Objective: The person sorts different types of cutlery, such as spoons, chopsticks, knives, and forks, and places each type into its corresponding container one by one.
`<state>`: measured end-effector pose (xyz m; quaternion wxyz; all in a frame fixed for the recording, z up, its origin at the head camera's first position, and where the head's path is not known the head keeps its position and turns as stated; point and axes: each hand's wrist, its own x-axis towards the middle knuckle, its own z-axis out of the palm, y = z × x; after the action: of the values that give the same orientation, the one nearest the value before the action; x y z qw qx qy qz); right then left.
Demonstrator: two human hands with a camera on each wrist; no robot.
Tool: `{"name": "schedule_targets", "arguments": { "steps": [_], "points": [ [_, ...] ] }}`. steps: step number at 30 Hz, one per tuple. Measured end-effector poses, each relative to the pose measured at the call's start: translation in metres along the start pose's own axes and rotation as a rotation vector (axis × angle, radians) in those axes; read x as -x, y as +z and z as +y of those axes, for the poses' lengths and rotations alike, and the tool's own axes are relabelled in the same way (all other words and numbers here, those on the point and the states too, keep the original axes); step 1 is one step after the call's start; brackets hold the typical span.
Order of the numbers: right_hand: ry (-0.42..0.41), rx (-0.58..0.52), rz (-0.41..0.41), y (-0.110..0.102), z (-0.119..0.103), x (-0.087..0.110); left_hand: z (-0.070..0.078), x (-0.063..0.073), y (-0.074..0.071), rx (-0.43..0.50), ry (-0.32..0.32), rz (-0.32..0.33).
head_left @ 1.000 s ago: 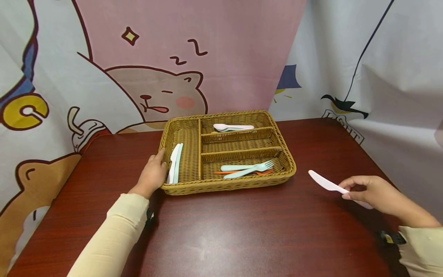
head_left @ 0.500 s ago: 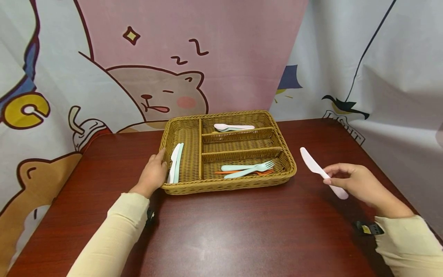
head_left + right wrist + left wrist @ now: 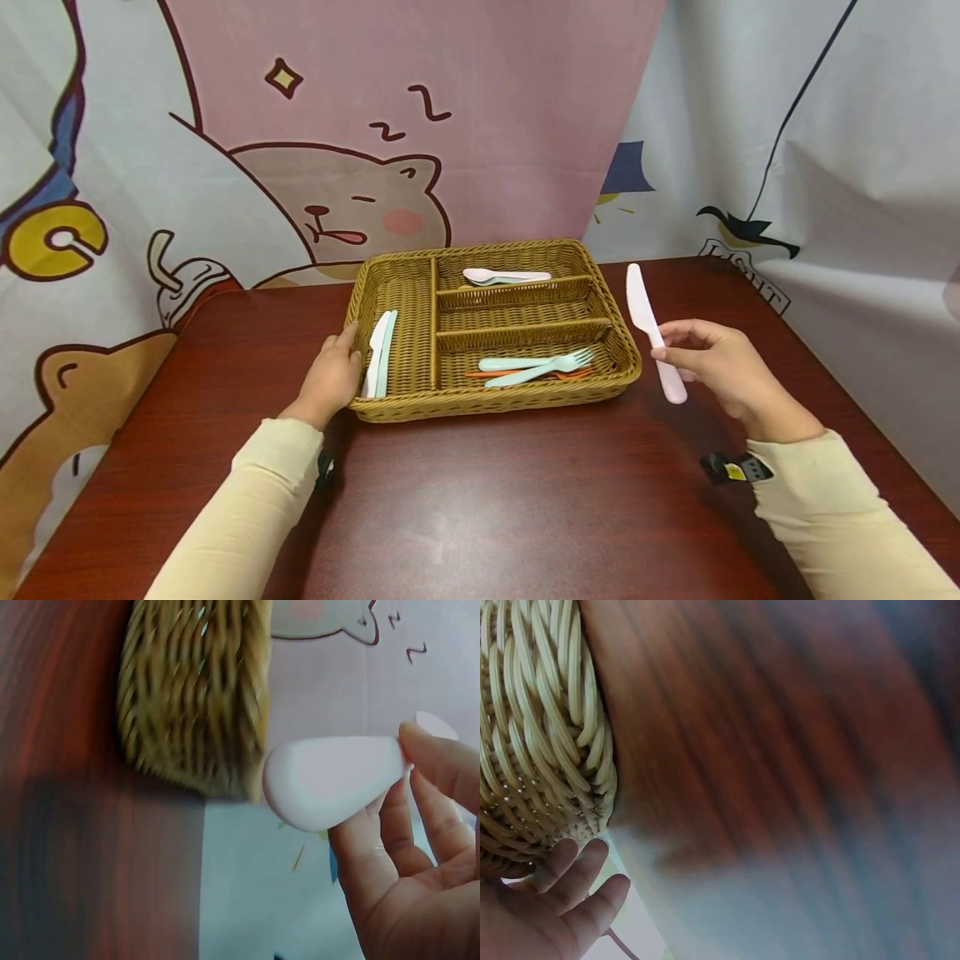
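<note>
In the head view my right hand (image 3: 727, 367) pinches a pale pink plastic knife (image 3: 652, 333) by its handle, off the right side of a wicker basket (image 3: 495, 410). The knife is held above the table with its blade pointing away from me. The right wrist view shows the rounded handle end (image 3: 322, 780) close up. At the basket's left side, my left hand (image 3: 327, 379) touches the rim with fingers fairly straight. Inside the left compartment lie a white knife (image 3: 377, 350) and a mint knife (image 3: 387, 354), side by side.
Mint forks (image 3: 540, 367) and orange cutlery (image 3: 573, 374) lie in the basket's front right compartment. A pink spoon (image 3: 510, 275) rests on other cutlery in the back one. The brown table (image 3: 480, 500) backs onto a printed curtain (image 3: 525, 125).
My right hand has moved left and away from me with the pink knife, coming nearer the basket. The knife has turned to point more straight ahead. My left hand has stayed put.
</note>
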<state>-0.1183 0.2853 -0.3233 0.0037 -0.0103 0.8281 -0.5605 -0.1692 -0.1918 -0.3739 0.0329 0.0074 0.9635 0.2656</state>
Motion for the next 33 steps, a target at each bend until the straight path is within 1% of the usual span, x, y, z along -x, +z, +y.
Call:
{"name": "schedule_targets", "arguments": {
  "steps": [4, 9, 13, 20, 27, 33],
  "points": [
    [0.006, -0.058, -0.029, 0.013, -0.012, -0.006, 0.000, 0.000, 0.000, 0.001, 0.001, 0.000],
    [0.001, -0.165, -0.069, 0.030, -0.027, -0.012, 0.001, 0.001, 0.000, 0.003, 0.000, -0.010],
    [0.003, -0.220, -0.101, 0.043, -0.038, -0.017, 0.001, 0.001, -0.001, -0.001, -0.001, -0.013],
    [0.042, -0.283, -0.108, 0.063, -0.053, -0.026, 0.004, 0.002, -0.002, -0.003, -0.009, -0.023],
    [0.063, -0.411, -0.135, 0.084, -0.066, -0.034, 0.004, 0.003, -0.003, -0.001, -0.012, -0.016],
    [0.084, -0.466, -0.152, 0.108, -0.075, -0.040, 0.004, 0.002, -0.004, -0.001, -0.008, -0.016]
  ]
}}
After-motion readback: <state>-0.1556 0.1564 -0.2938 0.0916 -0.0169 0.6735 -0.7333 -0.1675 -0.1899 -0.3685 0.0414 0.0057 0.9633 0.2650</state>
